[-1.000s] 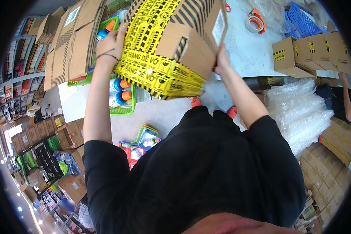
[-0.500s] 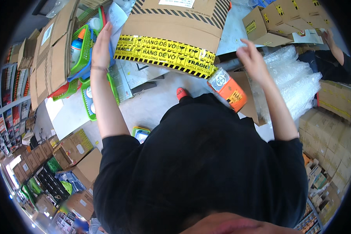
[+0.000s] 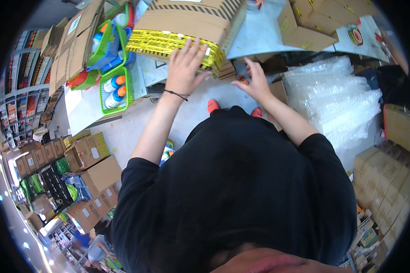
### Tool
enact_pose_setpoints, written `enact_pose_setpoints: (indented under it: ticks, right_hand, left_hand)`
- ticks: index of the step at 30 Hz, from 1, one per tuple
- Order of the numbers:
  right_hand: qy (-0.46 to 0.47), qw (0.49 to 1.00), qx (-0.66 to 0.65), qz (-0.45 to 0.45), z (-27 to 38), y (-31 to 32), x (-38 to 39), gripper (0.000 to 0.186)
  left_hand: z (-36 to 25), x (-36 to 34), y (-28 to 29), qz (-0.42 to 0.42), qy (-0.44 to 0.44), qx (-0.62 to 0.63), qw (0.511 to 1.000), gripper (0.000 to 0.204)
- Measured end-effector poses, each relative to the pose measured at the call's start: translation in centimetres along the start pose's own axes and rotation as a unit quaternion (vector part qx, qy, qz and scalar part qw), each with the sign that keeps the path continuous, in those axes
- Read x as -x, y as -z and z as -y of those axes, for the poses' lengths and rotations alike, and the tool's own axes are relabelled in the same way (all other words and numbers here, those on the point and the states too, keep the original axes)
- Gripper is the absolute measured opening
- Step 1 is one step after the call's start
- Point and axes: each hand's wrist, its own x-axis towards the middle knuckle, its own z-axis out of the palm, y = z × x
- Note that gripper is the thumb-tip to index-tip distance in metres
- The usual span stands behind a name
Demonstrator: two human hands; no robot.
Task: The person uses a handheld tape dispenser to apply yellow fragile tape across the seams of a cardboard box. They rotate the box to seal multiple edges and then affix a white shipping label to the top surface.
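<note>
A large brown cardboard box (image 3: 182, 20) lies on the work table, its near edge covered with yellow-and-black warning tape (image 3: 157, 44). My left hand (image 3: 185, 68) rests flat on that taped edge with its fingers spread, a thin dark band around the wrist. To the right of the box's near corner, my right hand (image 3: 255, 82) is in the air, apart from the box. Its fingers are loosely bent and spread, and I see nothing gripped in them. A small orange-red patch shows beside its thumb, too small to name.
Green baskets with orange-capped bottles (image 3: 115, 93) stand left of the box, beside flattened cardboard (image 3: 70, 57). Open cartons (image 3: 305, 27) and a tape roll (image 3: 355, 35) occupy the table's right. Bubble wrap (image 3: 335, 98) is heaped at right, near another person's arm (image 3: 395, 52).
My left hand has moved from the box's left side onto its taped near edge. My right hand has come down and inward. The orange tape dispenser at the box's corner is gone from there.
</note>
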Motion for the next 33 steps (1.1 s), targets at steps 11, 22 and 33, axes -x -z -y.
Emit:
enact_pose_setpoints:
  ticks: [11,22,33]
  right_hand:
    - [-0.245,0.967,-0.037,-0.061,-11.5,11.6,9.0,0.032]
    - [-0.324,0.879,0.199,0.287,-26.7,-8.0,23.7,0.075]
    - [-0.095,0.879,0.466,-0.026,-59.9,-34.3,26.2,0.073]
  left_hand:
    - [-2.2,2.3,-2.8,-0.047,0.072,-0.101,0.991,0.061]
    - [-17.6,26.2,-29.1,0.45,0.418,0.18,0.768,0.084]
    - [-13.2,39.2,-40.4,0.274,0.306,0.193,0.891,0.046]
